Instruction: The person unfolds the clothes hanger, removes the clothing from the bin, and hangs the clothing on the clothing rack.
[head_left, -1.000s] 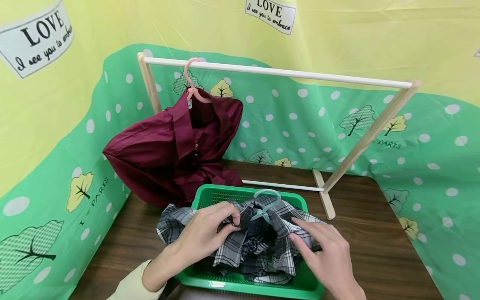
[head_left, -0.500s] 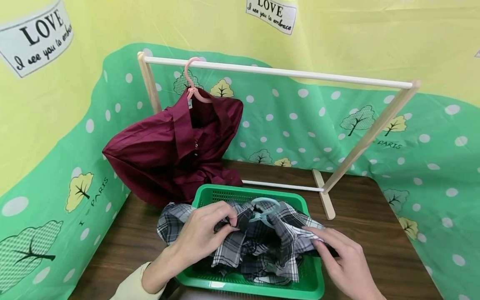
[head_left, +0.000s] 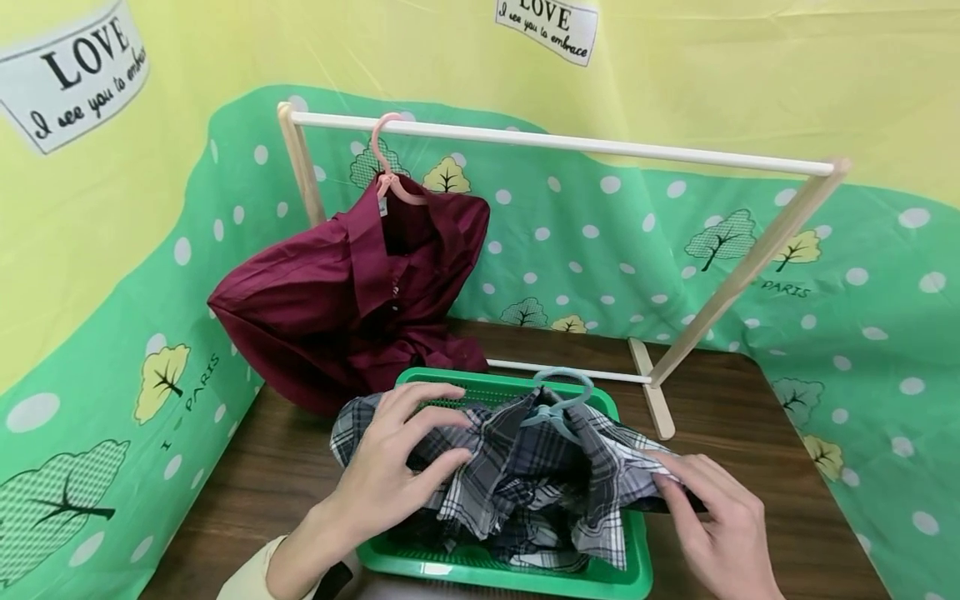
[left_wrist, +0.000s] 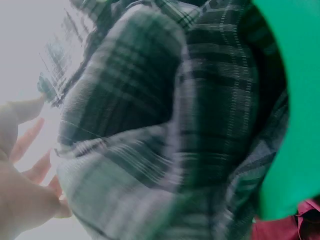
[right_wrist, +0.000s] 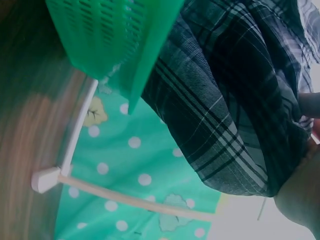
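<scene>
A grey and black plaid shirt (head_left: 480,492) lies bunched in and over a green basket (head_left: 427,570). A light blue hanger (head_left: 551,414) sits inside its collar, hook pointing up. My left hand (head_left: 393,458) is over the shirt's left side, thumb and fingers spread apart with nothing pinched between them. In the left wrist view, the left fingers (left_wrist: 35,160) stand beside the plaid cloth. My right hand (head_left: 716,508) pinches the shirt's right front edge between thumb and fingers, drawing it out past the basket's right rim. The right wrist view shows the cloth hanging from that hand (right_wrist: 305,180).
Behind the basket stands a clothes rack with a white rail (head_left: 600,146) and wooden legs (head_left: 750,271). A maroon shirt (head_left: 330,275) hangs on a pink hanger (head_left: 386,158) at the rail's left end. Below is a dark wooden table (head_left: 765,433); a printed curtain surrounds it.
My left hand has let go of the shirt's left collar area and spread its fingers. The right hand has moved right, pulling the shirt front outward. The blue hanger has shifted right.
</scene>
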